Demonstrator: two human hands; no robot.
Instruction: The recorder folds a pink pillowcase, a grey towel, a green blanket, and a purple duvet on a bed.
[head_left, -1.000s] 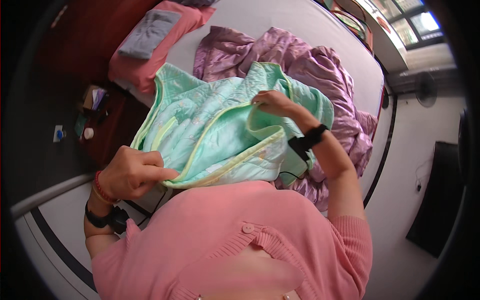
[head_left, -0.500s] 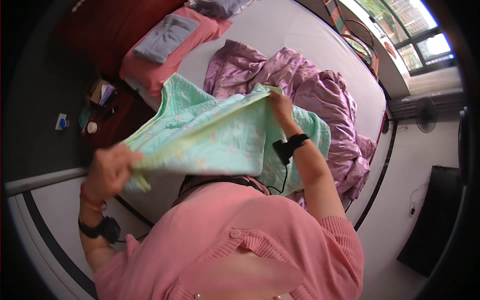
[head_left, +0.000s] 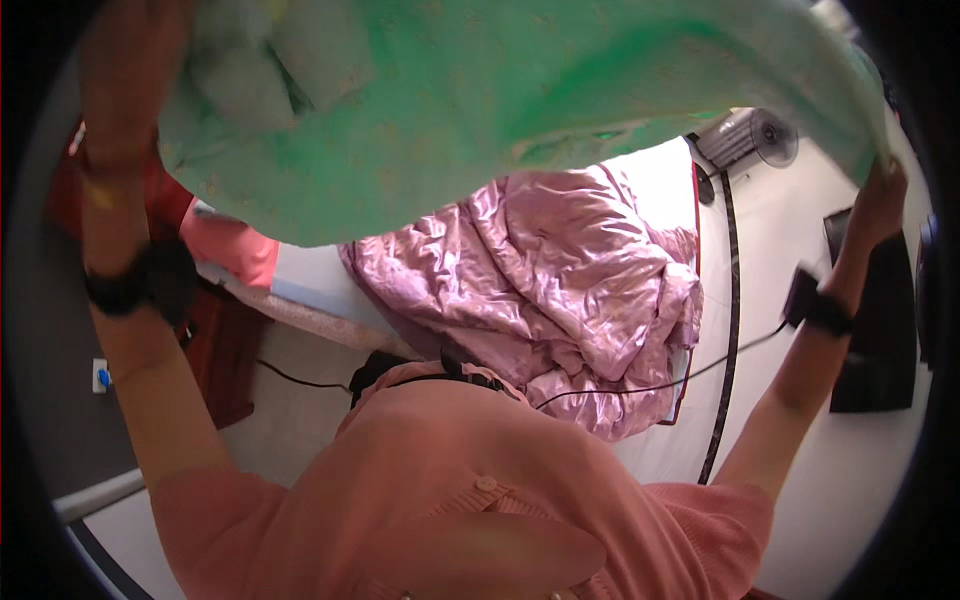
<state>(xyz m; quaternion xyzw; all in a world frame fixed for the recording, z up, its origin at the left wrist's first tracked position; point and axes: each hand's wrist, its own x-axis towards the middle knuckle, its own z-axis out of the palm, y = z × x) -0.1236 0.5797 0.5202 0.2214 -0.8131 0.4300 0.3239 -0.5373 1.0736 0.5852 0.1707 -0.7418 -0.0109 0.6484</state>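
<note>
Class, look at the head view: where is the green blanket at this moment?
The green blanket is spread across the top of the head view, held up between the left hand and right hand, above the crumpled pink quilt on the bed.

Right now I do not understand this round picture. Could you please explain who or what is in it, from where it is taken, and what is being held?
There is no machine here. A person wears a wide camera on the head, looking down, so the picture is round and straight edges bend near the rim. The pink shape at the bottom is the person's own sweater.

Both arms are raised. The left hand and the right hand each grip an end of a green blanket, stretched out high across the top of the view. The fingers are mostly hidden in the cloth. Each wrist wears a black band.

Below lies a bed with a crumpled purple quilt and a pink pillow. A fan stands on the floor beyond the bed.
</note>
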